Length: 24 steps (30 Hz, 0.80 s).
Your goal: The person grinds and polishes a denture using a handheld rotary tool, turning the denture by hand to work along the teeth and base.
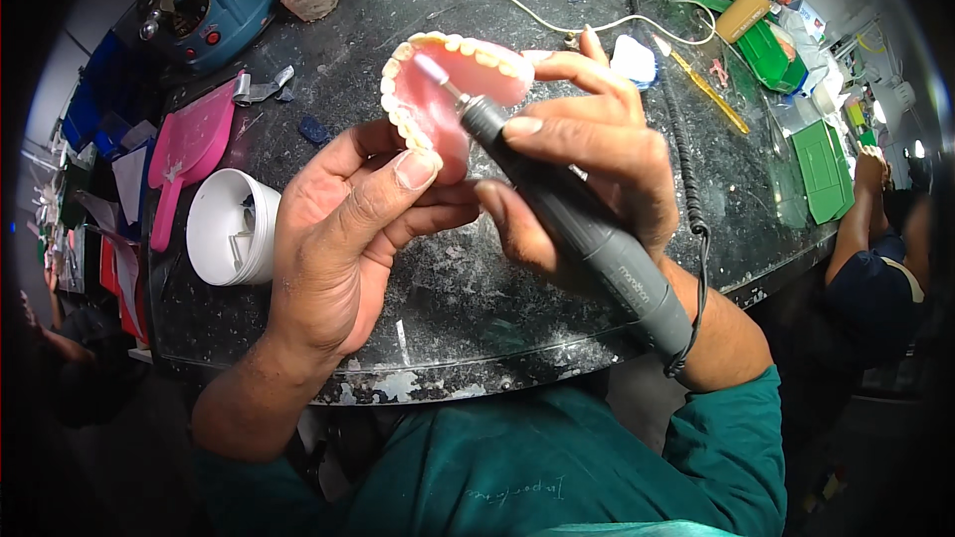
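Observation:
An upper denture (438, 109) with a pink base and a row of yellowish teeth is held up over the bench. My left hand (343, 214) pinches its near left end between thumb and fingers. In my right hand (607, 149) is a black and grey rotary handpiece (587, 239), gripped like a pen. Its pale cylindrical bur (433, 70) lies over the inner side of the denture's arch; whether it touches the pink surface I cannot tell. One or two right fingertips reach to the denture's right end. A coiled cord (684, 149) runs beside the handpiece.
A white tub (234, 229) with small pieces inside stands left of my hand, beside a pink dustpan (194, 144). A blue machine (204, 10) sits back left. At right lie a yellow stick-like tool (711, 89) and green trays (824, 171). Another person (875, 259) works at the far right.

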Each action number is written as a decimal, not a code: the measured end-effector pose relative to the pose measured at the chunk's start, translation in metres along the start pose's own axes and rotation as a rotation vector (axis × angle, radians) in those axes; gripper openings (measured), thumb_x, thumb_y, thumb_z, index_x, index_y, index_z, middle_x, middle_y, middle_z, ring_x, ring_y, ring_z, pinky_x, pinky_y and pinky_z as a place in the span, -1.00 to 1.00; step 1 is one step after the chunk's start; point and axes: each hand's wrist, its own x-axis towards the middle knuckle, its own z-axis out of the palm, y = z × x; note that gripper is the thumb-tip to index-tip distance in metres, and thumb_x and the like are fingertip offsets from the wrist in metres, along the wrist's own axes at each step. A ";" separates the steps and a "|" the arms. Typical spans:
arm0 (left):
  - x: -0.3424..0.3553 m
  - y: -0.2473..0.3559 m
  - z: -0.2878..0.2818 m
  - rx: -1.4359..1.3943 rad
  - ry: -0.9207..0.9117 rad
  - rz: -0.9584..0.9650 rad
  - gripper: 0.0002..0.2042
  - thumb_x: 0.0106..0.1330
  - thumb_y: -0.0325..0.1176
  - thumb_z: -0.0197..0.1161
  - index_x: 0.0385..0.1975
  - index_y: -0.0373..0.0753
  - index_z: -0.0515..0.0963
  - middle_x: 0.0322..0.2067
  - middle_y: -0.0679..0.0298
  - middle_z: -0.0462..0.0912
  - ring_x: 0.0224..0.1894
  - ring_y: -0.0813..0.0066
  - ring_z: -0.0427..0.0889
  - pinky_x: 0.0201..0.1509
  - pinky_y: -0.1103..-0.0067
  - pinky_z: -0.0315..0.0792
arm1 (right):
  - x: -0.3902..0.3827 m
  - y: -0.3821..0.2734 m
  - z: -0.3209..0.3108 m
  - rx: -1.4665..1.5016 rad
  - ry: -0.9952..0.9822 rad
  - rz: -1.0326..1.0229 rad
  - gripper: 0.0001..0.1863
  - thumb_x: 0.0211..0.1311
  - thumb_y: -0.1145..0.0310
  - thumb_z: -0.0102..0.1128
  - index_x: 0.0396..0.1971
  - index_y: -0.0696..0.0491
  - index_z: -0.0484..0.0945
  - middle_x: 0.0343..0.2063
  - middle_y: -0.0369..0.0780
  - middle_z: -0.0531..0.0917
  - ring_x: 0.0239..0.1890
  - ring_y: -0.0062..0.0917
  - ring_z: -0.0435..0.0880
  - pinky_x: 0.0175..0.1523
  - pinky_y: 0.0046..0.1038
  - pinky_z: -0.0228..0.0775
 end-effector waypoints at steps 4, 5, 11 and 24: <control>0.000 0.000 -0.001 0.035 0.009 -0.009 -0.67 0.35 -0.39 0.16 0.02 -0.45 0.38 -0.16 0.06 0.62 -0.13 0.34 0.68 0.02 0.40 0.60 | 0.000 0.001 0.001 0.025 0.055 0.018 -0.49 -0.12 0.45 0.50 -0.13 0.08 0.44 -0.34 -0.16 0.64 -0.04 -0.15 0.59 0.33 0.13 0.03; 0.000 0.000 0.001 0.035 0.009 -0.009 -0.67 0.35 -0.39 0.16 0.02 -0.45 0.38 -0.16 0.06 0.62 -0.13 0.34 0.68 0.02 0.40 0.60 | 0.000 0.000 0.001 0.020 0.033 0.006 -0.50 -0.12 0.45 0.50 -0.13 0.08 0.45 -0.34 -0.16 0.64 -0.03 -0.15 0.59 0.33 0.13 0.03; 0.000 0.000 0.004 0.076 0.053 0.000 -0.66 0.33 -0.40 0.20 0.00 -0.45 0.38 -0.18 0.07 0.63 -0.18 0.36 0.69 -0.01 0.42 0.60 | -0.001 0.001 0.000 0.035 0.035 0.020 -0.50 -0.12 0.46 0.49 -0.13 0.08 0.45 -0.33 -0.16 0.65 -0.03 -0.16 0.59 0.33 0.13 0.02; 0.000 0.001 0.004 0.105 0.051 0.003 -0.66 0.33 -0.39 0.20 0.00 -0.44 0.38 -0.20 0.07 0.64 -0.21 0.36 0.69 -0.03 0.44 0.60 | 0.000 -0.001 -0.002 0.048 0.009 0.051 -0.53 -0.12 0.48 0.48 -0.15 0.11 0.48 -0.33 -0.15 0.65 -0.04 -0.19 0.59 0.33 0.10 0.03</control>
